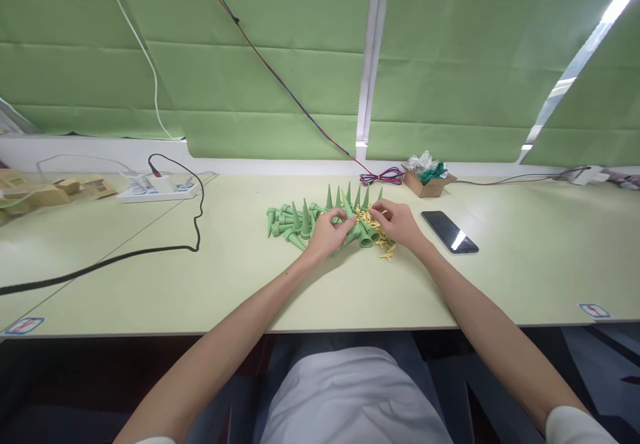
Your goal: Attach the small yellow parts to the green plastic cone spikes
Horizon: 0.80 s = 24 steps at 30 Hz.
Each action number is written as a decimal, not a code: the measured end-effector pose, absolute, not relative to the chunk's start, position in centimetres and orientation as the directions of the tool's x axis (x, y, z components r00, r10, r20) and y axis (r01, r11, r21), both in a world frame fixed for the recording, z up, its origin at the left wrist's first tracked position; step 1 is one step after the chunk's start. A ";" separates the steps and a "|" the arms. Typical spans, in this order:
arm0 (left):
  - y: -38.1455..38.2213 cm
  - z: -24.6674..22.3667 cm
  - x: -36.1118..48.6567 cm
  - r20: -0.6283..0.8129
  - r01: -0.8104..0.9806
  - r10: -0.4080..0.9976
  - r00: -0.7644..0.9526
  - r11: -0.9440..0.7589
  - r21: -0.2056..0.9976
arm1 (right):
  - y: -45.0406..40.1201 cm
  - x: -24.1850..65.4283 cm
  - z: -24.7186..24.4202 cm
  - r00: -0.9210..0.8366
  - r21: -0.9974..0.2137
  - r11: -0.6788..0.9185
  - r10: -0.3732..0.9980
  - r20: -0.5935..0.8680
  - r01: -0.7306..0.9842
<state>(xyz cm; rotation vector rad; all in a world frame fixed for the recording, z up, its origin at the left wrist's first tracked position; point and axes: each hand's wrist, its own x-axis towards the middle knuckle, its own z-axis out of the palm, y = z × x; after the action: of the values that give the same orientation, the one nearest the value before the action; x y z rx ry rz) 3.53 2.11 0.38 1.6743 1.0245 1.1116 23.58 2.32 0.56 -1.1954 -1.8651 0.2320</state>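
My left hand [327, 232] is closed around a green plastic cone spike [346, 204], its pointed end tilted up and away from me. Just to the right, my right hand [399, 223] has its thumb and fingertips pinched together over a pile of small yellow plastic pieces [371, 220]. Whatever is between those fingertips is too small to make out. Many more green cone spikes [295, 220] lie or stand on their wide ends left of and behind my hands. A few yellow pieces [387, 255] lie loose nearer to me.
A black phone [450, 232] lies right of my right hand. Behind it stands a small cardboard box [428, 183] with plastic wrap and green material. Coiled wires [383, 177] lie at the back. A white power strip [159, 191] and black cable [195, 231] are on the left.
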 end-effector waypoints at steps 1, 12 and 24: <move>2.0 0.4 3.5 0.245 0.177 0.930 0.274 -0.299 0.938 | 2.5 24.0 0.7 -0.173 -0.537 0.507 0.815 0.553 0.674; 1.9 0.0 3.5 0.257 0.246 0.900 0.352 -0.354 0.902 | 2.0 27.0 2.2 -0.452 -0.609 0.400 0.889 0.075 0.685; 1.9 0.1 3.6 0.283 0.239 0.899 0.335 -0.372 0.897 | 1.7 26.9 2.3 -0.518 -0.586 0.310 0.825 -0.226 0.749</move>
<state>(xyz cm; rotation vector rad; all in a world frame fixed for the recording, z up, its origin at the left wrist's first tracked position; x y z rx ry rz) 3.58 1.87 0.11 1.8138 1.0085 1.0591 26.85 1.73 2.29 -1.4774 -2.4459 0.9936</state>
